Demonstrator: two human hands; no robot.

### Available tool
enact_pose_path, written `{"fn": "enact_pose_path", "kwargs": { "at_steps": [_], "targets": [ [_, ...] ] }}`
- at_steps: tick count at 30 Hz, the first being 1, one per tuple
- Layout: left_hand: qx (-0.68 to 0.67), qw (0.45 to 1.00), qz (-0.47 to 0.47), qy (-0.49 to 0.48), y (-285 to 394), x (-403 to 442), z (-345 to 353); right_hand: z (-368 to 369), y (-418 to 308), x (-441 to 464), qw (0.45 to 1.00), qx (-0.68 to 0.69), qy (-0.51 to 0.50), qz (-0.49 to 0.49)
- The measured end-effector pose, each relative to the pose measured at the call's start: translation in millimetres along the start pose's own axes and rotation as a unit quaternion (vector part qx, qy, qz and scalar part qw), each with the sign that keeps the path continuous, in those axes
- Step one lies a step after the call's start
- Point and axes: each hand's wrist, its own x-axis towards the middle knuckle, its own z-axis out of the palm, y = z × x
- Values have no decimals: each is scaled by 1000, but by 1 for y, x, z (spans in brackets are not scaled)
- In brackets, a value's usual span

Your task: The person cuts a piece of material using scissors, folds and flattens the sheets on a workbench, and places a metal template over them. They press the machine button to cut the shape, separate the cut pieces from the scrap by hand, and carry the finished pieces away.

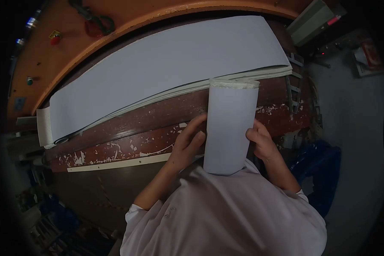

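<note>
In front of my torso I hold a rolled or folded white sheet [230, 128], its far end showing a rough, cream-coloured edge. My left hand [188, 140] is closed on its left side, thumb along the edge and fingertips partly hidden behind it. On the opposite side my right hand [261, 138] grips it, thumb at the edge and the other fingers mostly out of sight. Just beyond lies a long stack of white sheet material [170, 64], folded in layers, with a rolled fold at its left end. The held piece's far end overlaps the stack's near edge in view.
The stack rests on a worn dark red bench [158, 115] with chipped paint. Behind it runs an orange machine panel [77, 47] with a red button [55, 39]. A pale strip [119, 163] edges the bench front. A blue plastic bag [318, 170] lies at the right.
</note>
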Motion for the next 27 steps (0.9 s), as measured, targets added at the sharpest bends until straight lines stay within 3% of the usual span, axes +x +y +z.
{"fn": "enact_pose_path", "kwargs": {
  "at_steps": [4,6,12,19,22,25,27],
  "targets": [
    [-318,943,-81,-62,1,9,11,12,-13,7,987,109,-120,-8],
    [-195,969,-132,-80,-16,8,3,24,-12,10,985,103,-134,21],
    [-220,967,-59,-118,0,-19,4,35,-42,8,985,18,-161,56],
    [-316,932,56,-167,9,-38,-15,21,-73,-9,985,-137,-57,-88],
    [-348,925,59,-141,5,-45,-21,10,-74,-16,992,-87,-52,-77],
    [-263,963,21,-51,14,-48,-23,-17,-52,-24,990,50,-109,-76],
    [-272,960,37,-63,26,-47,-19,-26,-45,-31,967,190,-148,-78]
  ]
}}
